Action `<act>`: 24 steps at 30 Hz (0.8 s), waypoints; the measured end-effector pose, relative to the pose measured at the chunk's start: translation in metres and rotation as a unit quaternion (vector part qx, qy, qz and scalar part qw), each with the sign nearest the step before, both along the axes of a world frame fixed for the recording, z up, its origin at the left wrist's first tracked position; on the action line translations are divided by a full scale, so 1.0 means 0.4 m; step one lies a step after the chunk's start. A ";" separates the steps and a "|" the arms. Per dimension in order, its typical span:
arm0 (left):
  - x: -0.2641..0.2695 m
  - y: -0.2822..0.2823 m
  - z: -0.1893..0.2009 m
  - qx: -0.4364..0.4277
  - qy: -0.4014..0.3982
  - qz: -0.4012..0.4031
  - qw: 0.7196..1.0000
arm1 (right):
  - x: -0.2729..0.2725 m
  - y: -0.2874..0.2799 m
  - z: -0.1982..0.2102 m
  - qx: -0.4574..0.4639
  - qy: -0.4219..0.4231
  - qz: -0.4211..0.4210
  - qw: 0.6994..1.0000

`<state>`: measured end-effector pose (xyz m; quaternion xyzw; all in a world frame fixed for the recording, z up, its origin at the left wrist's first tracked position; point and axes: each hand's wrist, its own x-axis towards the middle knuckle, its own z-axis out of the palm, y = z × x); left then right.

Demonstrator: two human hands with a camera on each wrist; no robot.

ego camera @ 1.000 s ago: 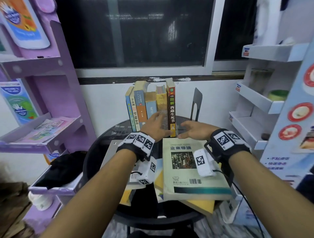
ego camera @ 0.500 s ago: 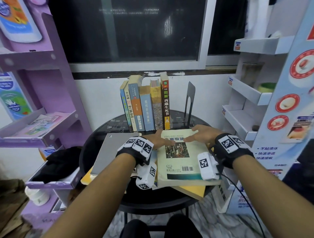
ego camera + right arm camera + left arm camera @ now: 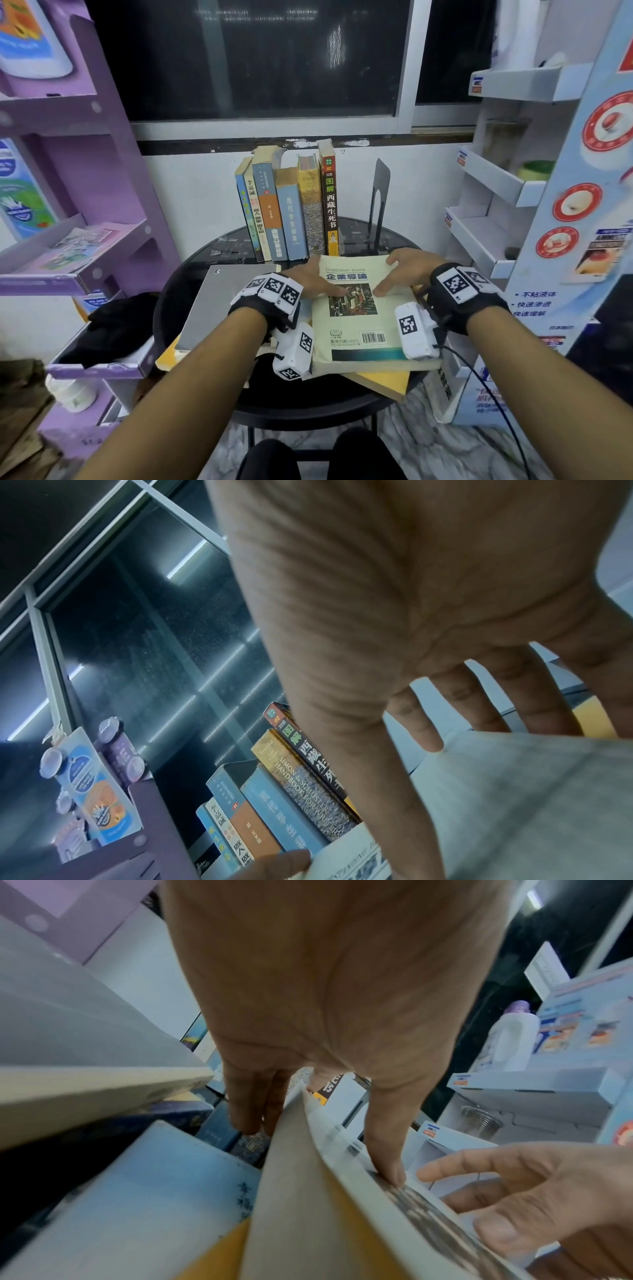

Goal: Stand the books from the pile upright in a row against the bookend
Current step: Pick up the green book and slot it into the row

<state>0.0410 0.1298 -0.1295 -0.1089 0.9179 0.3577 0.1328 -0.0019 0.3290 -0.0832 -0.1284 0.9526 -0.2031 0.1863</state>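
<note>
Evidently both hands, left hand and right hand, pinch the cream book's edges.

We saw a cream paperback lying flat atop the pile at the round table's front, while six books stood upright in a row behind it, well apart from the black bookend.
</note>
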 end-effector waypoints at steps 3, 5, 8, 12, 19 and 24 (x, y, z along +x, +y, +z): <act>0.006 0.002 0.011 -0.019 0.024 -0.018 0.999 | -0.004 0.000 0.002 -0.001 -0.006 0.002 1.000; 0.006 0.002 0.017 -0.032 0.040 -0.024 0.998 | -0.006 0.001 0.002 0.001 -0.009 0.002 1.000; 0.009 0.007 0.026 -0.036 0.065 -0.022 0.997 | -0.009 0.004 0.001 -0.001 -0.010 0.001 1.000; 0.017 0.012 0.045 -0.004 0.097 -0.032 0.995 | -0.013 0.008 0.002 -0.012 -0.013 -0.004 1.000; 0.037 0.014 0.063 0.064 0.157 -0.046 0.984 | -0.031 0.021 -0.001 -0.040 -0.006 -0.030 0.999; 0.035 0.012 0.099 0.063 0.203 -0.060 0.975 | -0.039 0.026 0.016 -0.082 0.009 -0.058 0.995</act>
